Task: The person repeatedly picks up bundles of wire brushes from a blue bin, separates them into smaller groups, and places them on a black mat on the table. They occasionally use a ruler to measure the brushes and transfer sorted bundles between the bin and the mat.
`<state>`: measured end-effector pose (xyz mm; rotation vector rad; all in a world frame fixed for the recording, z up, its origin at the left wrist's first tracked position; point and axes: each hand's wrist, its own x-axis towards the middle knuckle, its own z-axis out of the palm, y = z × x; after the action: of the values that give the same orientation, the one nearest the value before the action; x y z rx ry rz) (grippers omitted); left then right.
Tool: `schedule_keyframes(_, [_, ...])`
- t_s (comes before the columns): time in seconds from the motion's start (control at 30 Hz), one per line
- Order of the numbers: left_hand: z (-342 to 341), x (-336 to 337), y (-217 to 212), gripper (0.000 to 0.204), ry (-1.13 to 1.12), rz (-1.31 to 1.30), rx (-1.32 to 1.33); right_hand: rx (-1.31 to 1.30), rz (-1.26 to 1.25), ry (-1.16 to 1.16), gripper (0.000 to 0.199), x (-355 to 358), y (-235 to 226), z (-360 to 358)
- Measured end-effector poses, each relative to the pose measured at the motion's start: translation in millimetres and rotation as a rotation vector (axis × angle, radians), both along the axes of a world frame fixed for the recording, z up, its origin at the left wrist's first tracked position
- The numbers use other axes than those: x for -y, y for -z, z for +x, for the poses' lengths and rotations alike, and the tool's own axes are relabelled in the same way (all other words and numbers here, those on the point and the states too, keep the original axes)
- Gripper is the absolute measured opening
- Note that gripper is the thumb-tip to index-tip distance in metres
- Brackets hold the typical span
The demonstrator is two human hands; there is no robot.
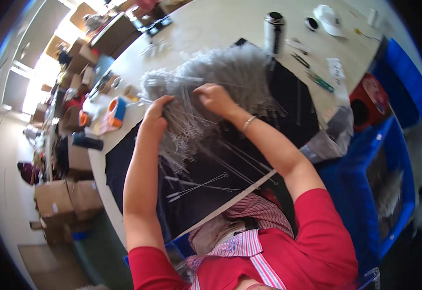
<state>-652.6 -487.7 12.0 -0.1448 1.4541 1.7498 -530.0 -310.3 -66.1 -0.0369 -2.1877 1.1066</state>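
A large heap of thin wire straw brushes (235, 72), with pale bristles and small looped ends, lies on a black cloth (288, 125) on the table. My left hand (157, 111) is at the heap's left side, its fingers closed on some straw brushes. Over the middle of the heap, my right hand (215, 99) has its fingers bent together at the brushes; motion blurs the fingertips. A few loose straw brushes (201, 186) lie crossed on the cloth nearer to me, apart from the heap.
On the pale table (211, 19) stand a dark-topped flask (274, 36) and a white cap (328, 20). Scissors (300, 60) and green-handled cutters (321, 82) lie at the right. A tape roll (117, 112) sits at the left. Blue bins (365, 179) flank the right edge; cardboard boxes (66, 200) stand left.
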Motion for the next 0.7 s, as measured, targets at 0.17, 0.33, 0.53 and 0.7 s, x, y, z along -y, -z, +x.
schedule_keyframes(0.17, [8,35,-9,0.018,0.033,0.116,0.136,0.026,0.338,0.150,0.018,24,-35,6])
schedule_keyframes(0.33, [17,27,-8,0.018,0.089,0.173,0.089,-0.176,0.607,-0.068,0.011,56,-47,-9])
schedule_keyframes(0.53, [22,36,-42,0.015,0.118,-0.037,0.047,0.112,0.209,-0.456,0.026,40,-52,-41])
schedule_keyframes(0.7, [9,52,-40,0.010,0.117,-0.031,0.049,0.307,0.781,-0.228,0.068,62,-50,-30])
